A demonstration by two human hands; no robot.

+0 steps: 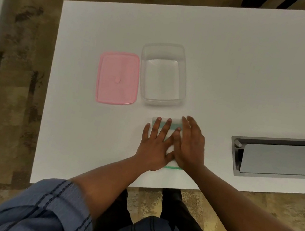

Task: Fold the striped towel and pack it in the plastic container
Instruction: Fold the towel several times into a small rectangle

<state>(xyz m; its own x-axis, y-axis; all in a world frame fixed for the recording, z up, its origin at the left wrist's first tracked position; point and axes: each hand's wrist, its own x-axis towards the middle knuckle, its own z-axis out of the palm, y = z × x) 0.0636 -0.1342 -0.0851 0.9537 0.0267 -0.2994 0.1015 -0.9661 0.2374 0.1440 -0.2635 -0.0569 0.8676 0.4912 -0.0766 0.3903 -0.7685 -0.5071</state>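
The striped towel (174,123), white with green stripes, lies folded into a small rectangle near the table's front edge. Both hands rest flat on top of it and hide most of it. My left hand (154,145) covers its left half with fingers spread. My right hand (190,145) lies over its right half, fingers together and pointing away from me. The clear plastic container (183,76) stands empty just beyond the towel. Its pink lid (117,78) lies flat on the table to the container's left.
The white table (254,71) ends at a front edge close to my body and a left edge beside patterned carpet. A grey metal cable tray with a flap (280,157) is recessed in the tabletop to the right of my hands.
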